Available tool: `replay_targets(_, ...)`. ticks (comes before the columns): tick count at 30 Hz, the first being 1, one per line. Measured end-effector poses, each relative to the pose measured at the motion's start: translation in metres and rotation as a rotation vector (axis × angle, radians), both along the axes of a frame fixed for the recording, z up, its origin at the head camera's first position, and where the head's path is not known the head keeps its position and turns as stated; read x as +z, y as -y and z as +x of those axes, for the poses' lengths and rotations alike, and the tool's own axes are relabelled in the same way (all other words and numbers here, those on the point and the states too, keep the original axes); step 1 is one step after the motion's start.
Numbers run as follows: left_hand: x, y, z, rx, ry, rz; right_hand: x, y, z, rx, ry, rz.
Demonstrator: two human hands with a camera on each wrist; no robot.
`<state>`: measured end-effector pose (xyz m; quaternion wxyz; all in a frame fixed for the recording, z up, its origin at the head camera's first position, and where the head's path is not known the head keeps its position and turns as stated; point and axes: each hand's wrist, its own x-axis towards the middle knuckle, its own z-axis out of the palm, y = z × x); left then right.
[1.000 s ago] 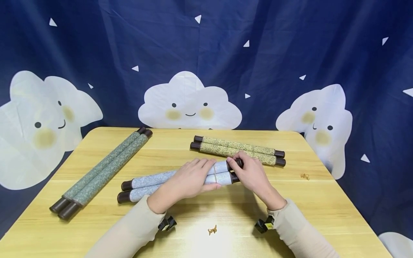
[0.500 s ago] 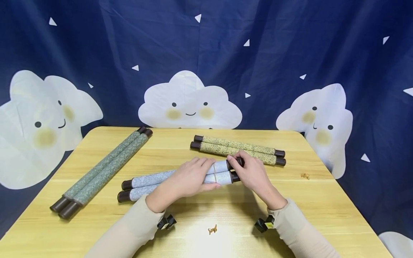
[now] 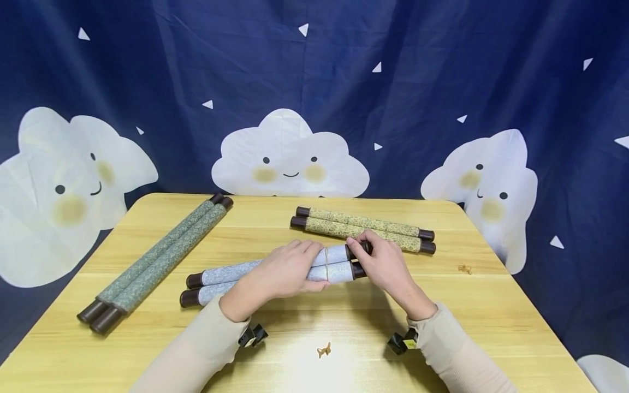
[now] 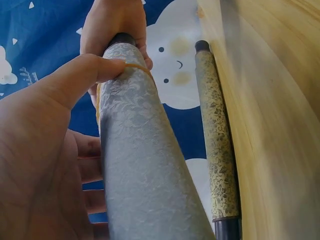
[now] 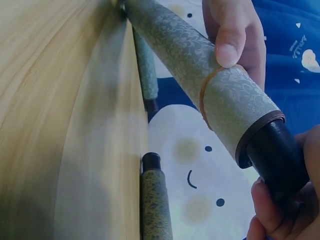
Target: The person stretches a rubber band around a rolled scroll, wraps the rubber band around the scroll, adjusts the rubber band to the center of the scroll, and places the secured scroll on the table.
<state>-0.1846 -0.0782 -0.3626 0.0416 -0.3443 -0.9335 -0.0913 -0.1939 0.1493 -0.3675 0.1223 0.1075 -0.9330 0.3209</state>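
A pale blue scroll (image 3: 231, 272), rolled from both ends into two side-by-side rolls with dark brown end knobs, lies at a slant in mid-table in the head view; its right end looks raised. My left hand (image 3: 287, 270) grips it across both rolls, just left of a tan rubber band (image 3: 327, 265) that circles them. In the left wrist view the thumb touches the band (image 4: 137, 65). At the scroll's right end my right hand (image 3: 385, 263) holds a dark knob (image 5: 277, 157) between thumb and fingers. Its fingertips are partly hidden in the head view.
Behind the right hand lies a yellow patterned double scroll (image 3: 363, 226). A green double scroll (image 3: 162, 256) stretches diagonally along the left. Small twisted brown rubber bands lie at the front (image 3: 324, 350) and on the right (image 3: 464, 268) of the wooden table (image 3: 491, 327).
My left hand has slipped slightly to the left along the blue scroll, leaving more of the rubber band in sight. The right hand stays at the end knob.
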Motion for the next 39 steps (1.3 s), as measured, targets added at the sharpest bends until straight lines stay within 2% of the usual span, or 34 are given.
replay_targets(6,-0.0002,-0.0013,-0.0003,-0.024,-0.003,0.054,-0.0016,0.0001,0.0005,-0.001,-0.016,0.000)
replay_targets(11,-0.0036,-0.0058,-0.0003,-0.060,-0.111,0.088,-0.0002,0.0027,0.0023,0.010,-0.042,-0.012)
replay_targets(14,-0.0054,-0.0072,0.0003,-0.044,-0.154,0.093,0.0009,0.0039,0.0040,0.023,-0.043,-0.021)
replay_targets(21,-0.0060,-0.0090,-0.0005,-0.020,-0.172,0.156,-0.0009,0.0040,0.0047,0.054,-0.074,-0.056)
replay_targets(26,-0.0029,-0.0082,-0.0008,-0.039,-0.181,0.100,-0.0024,0.0024,0.0034,0.027,-0.140,-0.084)
replay_targets(31,0.0009,-0.0057,-0.0023,-0.016,-0.174,0.039,-0.0002,-0.0027,0.0000,-0.027,-0.160,-0.096)
replay_targets(39,-0.0031,-0.0028,-0.0038,-0.001,-0.096,0.067,-0.0020,-0.0014,-0.0009,-0.038,-0.133,-0.081)
